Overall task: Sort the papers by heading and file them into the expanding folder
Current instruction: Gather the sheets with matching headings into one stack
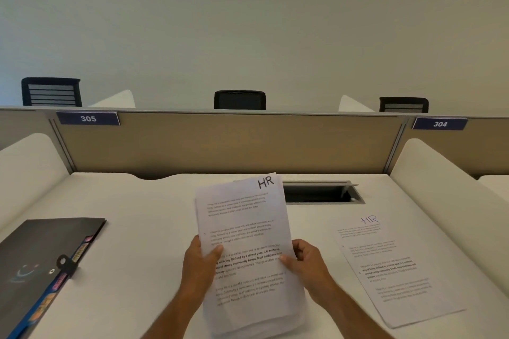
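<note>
At the far left of the white surface [143, 228] lies the black folder [41, 253], closed, its clasp [65, 263] on the right edge and coloured tabs showing along that edge. Above it a blue plate [88, 118] on the tan divider [234, 143] reads 305.

In the middle, the left hand [202, 261] grips the left edge of a stack of papers [245, 250], thumb over the front sheet. The stack is raised off the surface and tilted slightly; its top sheet is marked "HR" in the upper right corner. The right hand [305, 263] grips the stack's right edge, thumb on the front as well.

Behind the stack sits an open cable slot [319, 194].

To the right, one sheet [394, 269] headed "HR" lies flat on the surface, well apart from the stack. Above it a second plate [440, 124] reads 304.
</note>
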### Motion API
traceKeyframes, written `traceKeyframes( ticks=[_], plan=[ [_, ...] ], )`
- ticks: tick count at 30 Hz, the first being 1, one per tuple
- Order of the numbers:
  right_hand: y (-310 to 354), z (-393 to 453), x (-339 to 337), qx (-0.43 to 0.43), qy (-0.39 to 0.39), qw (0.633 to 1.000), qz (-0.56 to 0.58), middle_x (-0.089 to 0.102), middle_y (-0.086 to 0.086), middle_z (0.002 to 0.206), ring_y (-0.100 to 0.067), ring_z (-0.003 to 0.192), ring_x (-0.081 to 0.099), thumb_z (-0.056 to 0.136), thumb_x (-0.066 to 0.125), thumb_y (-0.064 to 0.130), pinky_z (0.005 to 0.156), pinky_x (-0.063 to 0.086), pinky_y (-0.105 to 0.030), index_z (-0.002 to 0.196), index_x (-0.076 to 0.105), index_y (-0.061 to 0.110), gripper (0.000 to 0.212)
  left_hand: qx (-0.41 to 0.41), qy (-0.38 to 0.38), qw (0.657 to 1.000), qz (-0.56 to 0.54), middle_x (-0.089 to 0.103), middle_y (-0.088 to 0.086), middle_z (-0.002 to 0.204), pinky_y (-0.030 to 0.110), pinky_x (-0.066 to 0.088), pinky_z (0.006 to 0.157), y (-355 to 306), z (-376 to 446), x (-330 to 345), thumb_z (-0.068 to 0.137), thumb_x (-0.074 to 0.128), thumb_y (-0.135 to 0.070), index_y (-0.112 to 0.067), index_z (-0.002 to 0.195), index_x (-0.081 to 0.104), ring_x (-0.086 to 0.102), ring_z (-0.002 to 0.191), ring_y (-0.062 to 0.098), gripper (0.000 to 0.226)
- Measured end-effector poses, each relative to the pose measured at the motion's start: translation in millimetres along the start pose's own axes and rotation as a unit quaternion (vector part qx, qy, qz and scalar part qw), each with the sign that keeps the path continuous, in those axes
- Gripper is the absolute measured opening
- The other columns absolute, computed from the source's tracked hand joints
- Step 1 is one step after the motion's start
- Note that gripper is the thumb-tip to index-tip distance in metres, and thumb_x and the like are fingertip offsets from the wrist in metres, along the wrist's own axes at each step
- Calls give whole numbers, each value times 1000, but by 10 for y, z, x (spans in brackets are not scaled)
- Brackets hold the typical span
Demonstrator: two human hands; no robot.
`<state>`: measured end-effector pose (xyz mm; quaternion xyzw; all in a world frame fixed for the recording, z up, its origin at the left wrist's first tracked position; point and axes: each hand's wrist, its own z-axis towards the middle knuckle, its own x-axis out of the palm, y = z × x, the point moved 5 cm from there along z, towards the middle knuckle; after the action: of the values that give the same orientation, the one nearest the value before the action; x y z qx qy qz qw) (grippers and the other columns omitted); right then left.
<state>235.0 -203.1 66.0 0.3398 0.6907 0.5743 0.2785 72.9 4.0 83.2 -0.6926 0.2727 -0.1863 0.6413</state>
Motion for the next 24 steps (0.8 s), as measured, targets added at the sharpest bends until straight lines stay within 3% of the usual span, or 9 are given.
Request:
traceKeyframes(
  ticks=[3,5,6,10,13,16,20,22,24],
  plan=[
    [56,6,-117,-26,-15,998,-53,78,-6,97,-24,92,74,86,76,20,81,61,-36,101,70,10,20,11,-6,1000,1,73,5,106,49,61,79,-10,-10,1,93,65,-6,-17,113,62,73,90,25,23],
    [61,8,-375,-61,-86,979,-176,76,3,97,-15,96,71,88,73,33,79,56,-21,103,72,17,22,20,-9,1000,-7,73,6,107,48,61,81,2,-8,-13,93,65,-4,-14,115,62,73,92,25,25],
    [42,3,-549,-73,-126,962,-230,74,5,105,-14,102,68,90,70,37,85,53,-20,108,71,18,26,23,-11,1000,-10,73,5,107,47,61,81,5,-9,-22,93,65,-4,-14,115,62,73,92,25,25],
    [-213,-18,-1297,-9,-188,868,-459,50,-7,149,-27,142,38,98,48,52,118,25,-42,137,55,17,54,21,-10,999,-24,74,4,106,49,61,83,30,-17,-55,93,65,-3,-16,114,63,73,93,25,25],
    [-525,-91,-1659,115,-164,789,-581,21,-2,165,-30,153,7,96,23,69,122,5,-53,151,35,30,68,17,-14,999,-31,75,5,105,50,60,83,67,4,-63,93,66,-4,-18,112,64,73,92,26,24],
    [-709,-179,-1609,166,-141,796,-564,7,0,167,-31,153,-2,93,19,74,120,-1,-59,153,24,35,72,16,-17,999,-36,75,4,103,49,61,81,93,24,-46,92,67,-3,-19,109,64,74,90,26,24],
    [-649,-226,-1130,171,-114,824,-528,1,1,168,-27,154,-8,95,19,72,120,-7,-57,156,20,35,71,14,-11,999,-44,76,2,101,41,62,75,114,25,0,91,67,-4,-20,108,65,75,86,21,24],
    [-508,-249,-871,157,-117,868,-456,13,2,167,-24,154,-2,96,21,70,120,-7,-55,153,30,34,68,18,-8,999,-48,77,0,101,37,62,72,108,10,28,92,68,-4,-22,109,66,75,85,18,24],
    [-270,-258,-615,94,-125,940,-303,36,4,158,-20,151,19,94,30,69,121,7,-50,146,43,33,65,33,-9,999,-43,77,0,101,31,61,68,69,-20,54,92,68,-6,-23,108,65,75,83,16,23]
  ],
)
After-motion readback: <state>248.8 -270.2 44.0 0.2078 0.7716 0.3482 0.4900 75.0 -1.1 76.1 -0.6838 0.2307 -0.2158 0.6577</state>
